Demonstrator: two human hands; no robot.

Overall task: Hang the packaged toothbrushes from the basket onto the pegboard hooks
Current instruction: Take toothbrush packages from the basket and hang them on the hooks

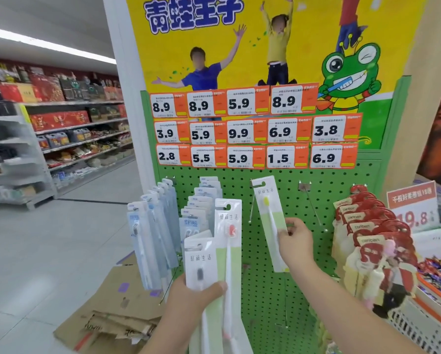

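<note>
My right hand (294, 238) pinches the yellow toothbrush pack (270, 221) low, steering its slot onto the hook (252, 200), while my left hand (196, 297) grips the spare packs (214, 251) ready.

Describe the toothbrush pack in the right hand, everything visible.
The yellow-bristled toothbrush pack is a long, flat card, white above and pale green below, with a clear blister over a white-handled brush. It tilts, top leaning left, its hang-hole at the hook's base against the green pegboard. The right hand pinches its lower half.
</note>
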